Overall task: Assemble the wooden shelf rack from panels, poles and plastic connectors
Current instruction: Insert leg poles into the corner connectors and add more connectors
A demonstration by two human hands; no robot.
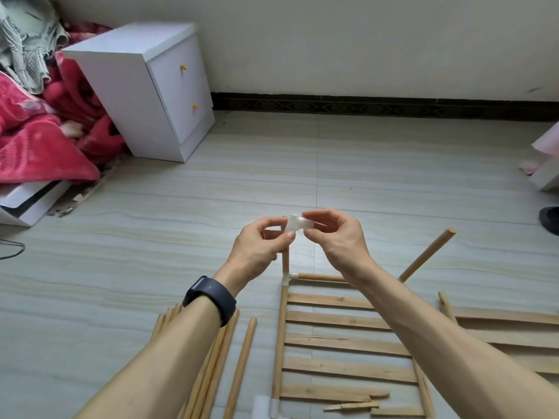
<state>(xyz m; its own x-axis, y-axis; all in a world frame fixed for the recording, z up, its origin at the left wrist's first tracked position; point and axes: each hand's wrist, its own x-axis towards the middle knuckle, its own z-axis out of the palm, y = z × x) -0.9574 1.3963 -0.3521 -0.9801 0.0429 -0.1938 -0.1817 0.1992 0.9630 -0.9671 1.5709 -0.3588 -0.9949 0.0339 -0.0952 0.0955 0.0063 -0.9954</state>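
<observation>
While both hands pinch it, left hand point(260, 246) and right hand point(335, 237) hold a small translucent white plastic connector point(295, 222) above the slatted wooden panel point(338, 343).

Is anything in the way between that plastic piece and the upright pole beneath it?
Nothing visible: the connector, pinched by left hand and right hand, sits above the pole, whose top is hidden.

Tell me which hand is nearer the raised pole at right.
Right. Both hands pinch the plastic connector; the right hand is just left of the raised pole, the left hand farther left.
</observation>
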